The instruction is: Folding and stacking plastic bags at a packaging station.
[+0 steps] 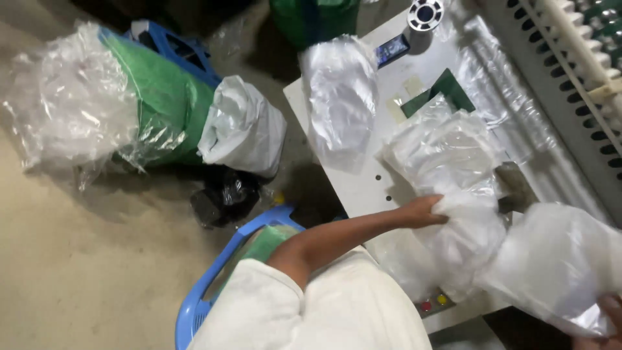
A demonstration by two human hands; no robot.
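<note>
My left hand (424, 210) reaches across the white table (353, 188) and closes on the edge of a crumpled pile of clear plastic bags (447, 152). At the bottom right corner, only part of my right hand (608, 316) shows, holding another clear plastic bag (557, 259) that hangs over the table's edge. The two bundles touch between my hands. My white sleeve (324, 311) fills the lower middle of the view.
A second stack of plastic bags (340, 97), a phone (392, 48), a tape roll (426, 13) and a green mat (450, 87) lie on the table. A slatted machine (570, 78) stands to the right. On the floor are a blue chair (217, 272), a green sack (165, 104), a white bag (243, 126) and a black bag (223, 194).
</note>
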